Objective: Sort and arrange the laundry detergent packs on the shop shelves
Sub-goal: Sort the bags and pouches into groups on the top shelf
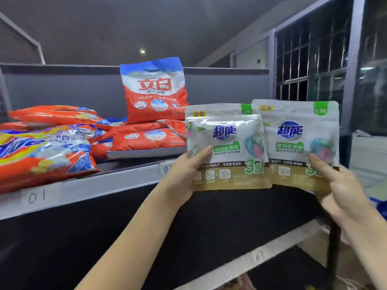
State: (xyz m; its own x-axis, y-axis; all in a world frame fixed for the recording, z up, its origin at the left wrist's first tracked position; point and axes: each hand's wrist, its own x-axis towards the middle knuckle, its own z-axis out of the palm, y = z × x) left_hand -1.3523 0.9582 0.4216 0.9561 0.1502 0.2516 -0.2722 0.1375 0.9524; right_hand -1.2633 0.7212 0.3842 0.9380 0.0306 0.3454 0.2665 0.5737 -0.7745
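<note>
Two white 超能 pouches: left hand [184, 174] pinches one [227, 143], right hand [343, 191] the other [297, 135].

I am standing at a shop's shelving, in what looks like a stockroom corner. The grey metal shelf [117, 181] in front of me has paper labels on its edge, one handwritten "01" [37, 196], and it carries many identical red detergent bags [154, 91] piled together, plus brighter foil bags [44, 149]. A lower shelf [247, 258] is labelled too. To the right is a barred window [310, 65], with a bare ceiling and one small lamp [142, 51] above.
</note>
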